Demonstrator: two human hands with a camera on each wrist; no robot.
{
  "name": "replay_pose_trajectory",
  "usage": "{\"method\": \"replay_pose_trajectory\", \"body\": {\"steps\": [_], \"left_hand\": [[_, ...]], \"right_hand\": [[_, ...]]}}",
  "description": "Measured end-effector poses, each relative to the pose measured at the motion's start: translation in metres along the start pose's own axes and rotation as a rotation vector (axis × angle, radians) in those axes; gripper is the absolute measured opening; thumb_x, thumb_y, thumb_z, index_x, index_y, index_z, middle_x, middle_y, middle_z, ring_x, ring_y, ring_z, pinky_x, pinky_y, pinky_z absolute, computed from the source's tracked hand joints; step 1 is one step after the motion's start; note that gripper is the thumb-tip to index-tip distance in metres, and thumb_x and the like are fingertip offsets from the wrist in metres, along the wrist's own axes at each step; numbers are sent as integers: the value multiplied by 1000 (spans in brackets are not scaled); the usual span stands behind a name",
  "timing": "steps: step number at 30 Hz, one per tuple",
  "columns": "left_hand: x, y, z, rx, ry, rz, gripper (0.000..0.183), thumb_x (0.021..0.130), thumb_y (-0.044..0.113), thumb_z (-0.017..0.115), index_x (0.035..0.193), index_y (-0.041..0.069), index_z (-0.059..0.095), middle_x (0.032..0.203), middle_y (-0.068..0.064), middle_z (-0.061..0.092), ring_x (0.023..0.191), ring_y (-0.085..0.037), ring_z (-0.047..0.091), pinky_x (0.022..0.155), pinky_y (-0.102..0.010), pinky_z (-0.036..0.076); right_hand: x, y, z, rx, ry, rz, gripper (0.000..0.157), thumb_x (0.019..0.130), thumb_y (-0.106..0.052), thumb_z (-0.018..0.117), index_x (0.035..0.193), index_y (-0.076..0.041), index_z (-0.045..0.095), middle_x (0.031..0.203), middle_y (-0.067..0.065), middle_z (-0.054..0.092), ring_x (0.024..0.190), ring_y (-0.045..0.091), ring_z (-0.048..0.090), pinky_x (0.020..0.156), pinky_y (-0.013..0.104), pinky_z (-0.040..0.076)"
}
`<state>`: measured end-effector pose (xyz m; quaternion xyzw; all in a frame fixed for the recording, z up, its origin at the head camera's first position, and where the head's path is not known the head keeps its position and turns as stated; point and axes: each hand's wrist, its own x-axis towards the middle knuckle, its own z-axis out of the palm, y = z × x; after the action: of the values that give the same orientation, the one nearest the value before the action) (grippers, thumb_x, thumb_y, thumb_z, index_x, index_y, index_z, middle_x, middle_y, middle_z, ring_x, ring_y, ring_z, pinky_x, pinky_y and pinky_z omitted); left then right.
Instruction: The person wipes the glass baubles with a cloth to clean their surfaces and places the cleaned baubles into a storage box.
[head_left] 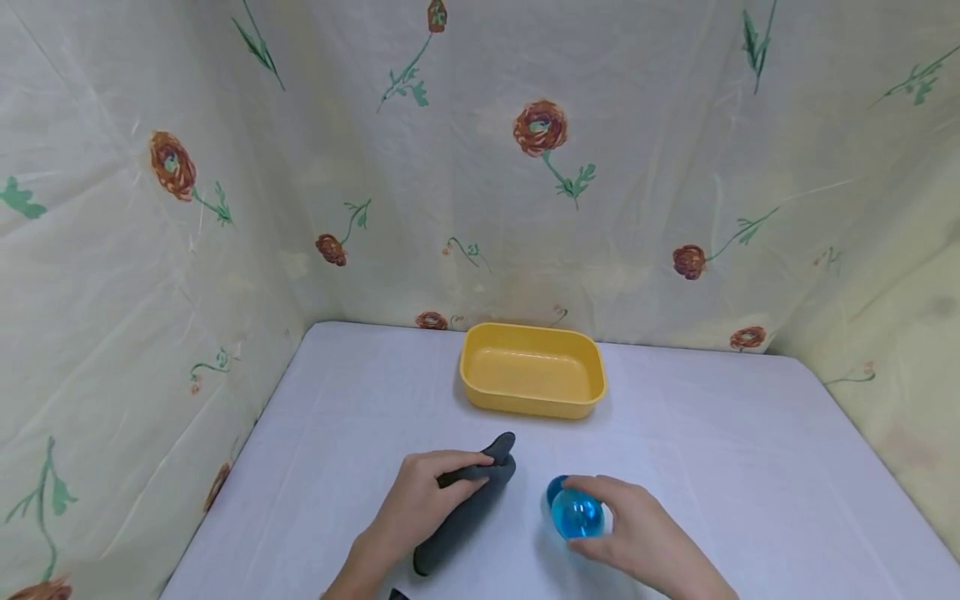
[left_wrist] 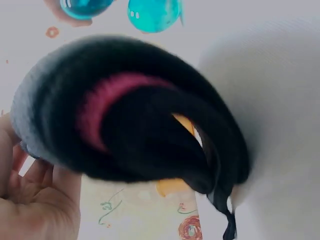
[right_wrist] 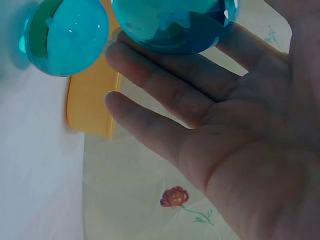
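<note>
My left hand (head_left: 431, 492) pinches a dark grey, tube-like soft cloth piece (head_left: 465, 521) near its far end, where a fold stands up. In the left wrist view, its near end shows a black inside, a pink band (left_wrist: 95, 117) and a hanging black strip. What kind of article it is, I cannot tell. Between thumb and fingers, my right hand (head_left: 645, 529) holds a clear blue ball (head_left: 577, 514). Just beyond that, a second clear blue ball (right_wrist: 70, 37) is on the white table, partly hidden in the head view.
A yellow rectangular tray (head_left: 532, 404) stands at the back middle of the white-covered table (head_left: 360, 392). Flowered cloth (head_left: 450, 167) hangs behind and along both sides. A small black object (head_left: 397, 594) shows at the bottom edge of the head view.
</note>
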<state>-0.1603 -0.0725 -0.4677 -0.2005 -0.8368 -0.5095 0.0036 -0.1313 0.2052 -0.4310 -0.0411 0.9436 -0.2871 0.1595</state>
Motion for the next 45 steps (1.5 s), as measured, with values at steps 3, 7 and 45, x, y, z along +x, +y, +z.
{"method": "replay_pose_trajectory", "body": {"steps": [3,7,45], "left_hand": [[0,2,-2,-47,39,6,24,90,26,73,111,36,74,114,10,74,110,-10,70,89,-25,59],[0,4,-3,-110,77,9,24,89,29,74,112,36,74,115,11,73,110,-9,69,89,-23,59],[-8,28,12,-317,166,-65,27,88,33,74,115,35,73,116,12,73,112,-7,68,92,-23,57]], "right_hand": [[0,-3,0,9,27,-14,65,68,-36,89,127,-29,64,128,-5,67,116,22,61,97,58,53],[0,-8,0,13,55,-30,66,69,-37,89,129,-29,63,125,-7,67,113,18,61,97,57,53],[-6,-37,24,120,326,-409,67,70,-24,90,128,-34,59,125,-21,60,113,2,58,96,30,56]]}}
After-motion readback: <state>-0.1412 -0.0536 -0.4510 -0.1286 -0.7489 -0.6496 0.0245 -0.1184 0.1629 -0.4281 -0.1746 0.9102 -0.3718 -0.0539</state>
